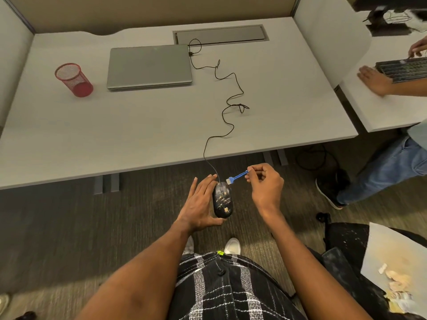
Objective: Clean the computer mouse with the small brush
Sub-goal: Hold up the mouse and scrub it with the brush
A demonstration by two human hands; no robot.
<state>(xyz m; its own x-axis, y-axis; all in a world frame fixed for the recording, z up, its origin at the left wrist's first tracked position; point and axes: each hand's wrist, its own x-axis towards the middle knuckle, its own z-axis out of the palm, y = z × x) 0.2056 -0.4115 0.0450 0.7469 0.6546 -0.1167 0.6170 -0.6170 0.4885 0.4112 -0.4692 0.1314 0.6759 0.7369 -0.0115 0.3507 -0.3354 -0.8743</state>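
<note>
Pinching the thin blue plastic brush by its handle end, the right hand sets the pale bristles at the front edge of the black, gold-flecked corded computer mouse. That mouse is clasped along its side by the left hand — fingers closed around it, held in the air just off the near edge of the grey desk. Short, light strokes away from the body — mouse kept steady — should lift the flecks best.

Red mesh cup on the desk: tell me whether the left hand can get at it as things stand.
Probably not right away. The left hand is holding the mouse out in front of the desk edge, and the red mesh cup stands far back on the desk. Nothing blocks the path.
</note>
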